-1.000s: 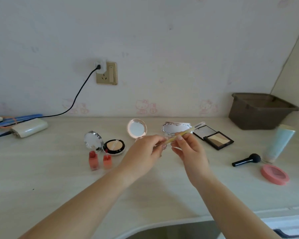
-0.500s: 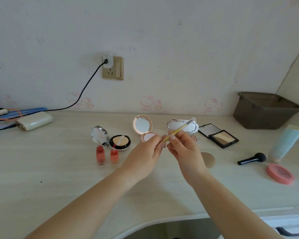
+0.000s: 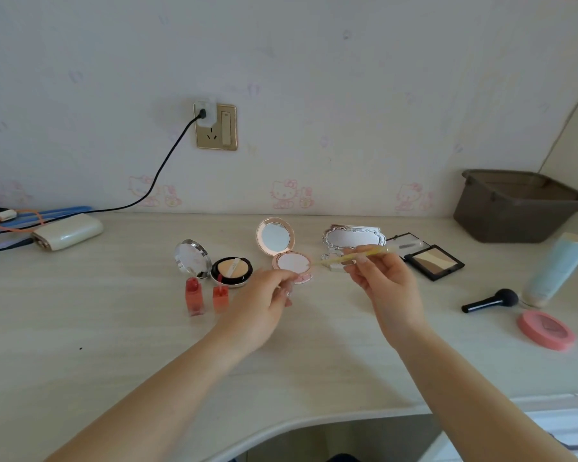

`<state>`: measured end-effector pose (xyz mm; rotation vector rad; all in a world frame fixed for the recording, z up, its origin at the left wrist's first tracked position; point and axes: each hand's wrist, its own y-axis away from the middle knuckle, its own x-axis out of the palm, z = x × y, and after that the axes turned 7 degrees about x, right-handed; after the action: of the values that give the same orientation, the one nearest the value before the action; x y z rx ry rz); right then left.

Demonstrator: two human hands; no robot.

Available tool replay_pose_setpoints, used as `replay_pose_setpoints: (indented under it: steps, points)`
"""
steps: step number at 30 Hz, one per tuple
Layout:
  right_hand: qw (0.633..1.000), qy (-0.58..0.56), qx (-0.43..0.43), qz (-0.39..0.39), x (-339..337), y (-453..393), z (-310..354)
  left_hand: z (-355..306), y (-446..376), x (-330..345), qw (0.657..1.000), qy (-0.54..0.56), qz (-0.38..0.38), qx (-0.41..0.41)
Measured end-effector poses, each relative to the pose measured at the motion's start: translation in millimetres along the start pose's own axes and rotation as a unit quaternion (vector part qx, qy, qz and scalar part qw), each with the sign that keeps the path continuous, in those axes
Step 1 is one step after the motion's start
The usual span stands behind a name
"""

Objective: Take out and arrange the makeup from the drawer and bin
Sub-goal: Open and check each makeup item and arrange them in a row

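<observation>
Behind the right fingers (image 3: 364,261) pinching a blurry yellow stick (image 3: 351,256) sit open compacts (image 3: 351,241), while left fingers (image 3: 286,288) curl, maybe holding something tiny.

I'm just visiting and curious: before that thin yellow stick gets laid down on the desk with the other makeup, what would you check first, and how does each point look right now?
1. Yellow makeup pen held firmly: ok, the right hand pinches it.
2. Left hand free: cannot tell, its fingers curl and could hide a small cap.
3. Bare spot on the desk in front of the compacts: ok.
4. Pink compact out of the pen's path: not ok, the pen's tip hovers just beside it.
5. Black brush lying apart from the hands: ok.
</observation>
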<state>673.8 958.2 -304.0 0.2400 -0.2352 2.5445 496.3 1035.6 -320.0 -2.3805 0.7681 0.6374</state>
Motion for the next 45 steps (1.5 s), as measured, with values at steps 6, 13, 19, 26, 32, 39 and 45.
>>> replay_pose_setpoints:
  steps: [6,13,19,26,32,39,45]
  points:
    - [0.960,0.225,-0.159,0.052,-14.1,2.6,-15.1,4.9,4.2,-6.1,0.995,-0.072,-0.063,-0.007]
    - [0.805,0.509,-0.241,0.185,-4.0,4.2,-39.1,8.2,-0.3,4.2,0.984,-0.180,0.001,-0.013]
    - [0.772,0.555,-0.214,0.224,8.4,1.6,-43.4,6.7,-6.7,8.8,0.962,-0.270,0.045,0.005]
    - [0.755,0.581,-0.215,0.217,5.4,-4.0,-46.8,9.0,-10.4,10.7,0.963,-0.267,0.048,-0.005]
    - [0.759,0.580,-0.191,0.224,6.2,-3.7,-45.1,13.8,-10.1,12.3,0.960,-0.271,0.073,-0.005]
    - [0.802,0.535,-0.154,0.215,8.6,-4.0,-39.0,10.7,-8.4,11.1,0.963,-0.260,0.076,0.015]
    - [0.815,0.530,-0.131,0.194,10.2,-3.8,-39.1,9.1,-7.3,10.1,0.972,-0.225,0.068,-0.009]
